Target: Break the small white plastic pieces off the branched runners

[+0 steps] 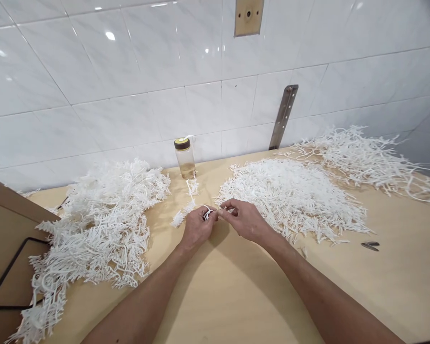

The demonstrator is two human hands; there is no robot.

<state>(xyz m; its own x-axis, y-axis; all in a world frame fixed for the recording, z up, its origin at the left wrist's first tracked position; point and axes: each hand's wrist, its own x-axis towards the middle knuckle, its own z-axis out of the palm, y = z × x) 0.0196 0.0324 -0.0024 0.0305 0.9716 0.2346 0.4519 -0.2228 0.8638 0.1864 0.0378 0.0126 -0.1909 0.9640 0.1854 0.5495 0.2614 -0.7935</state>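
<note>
My left hand (199,226) is closed round a thin white branched plastic strand (189,206), whose frayed end trails away from me toward the bottle. At its fingertips my right hand (244,217) pinches, meeting the left at one small spot; the exact bit between the right fingers is too small to make out. Just beyond the right hand spreads a heap of short white sprigs (290,196). To the left lies a tall tangled pile of frilly white strands (103,224).
A clear bottle (185,160) with a dark and yellow lid stands near the tiled wall. Long white branches (372,157) lie at the back right. Small dark snips (370,245) rest on the right. A perforated metal strip (284,117) leans on the wall; a brown panel (10,248) borders the left.
</note>
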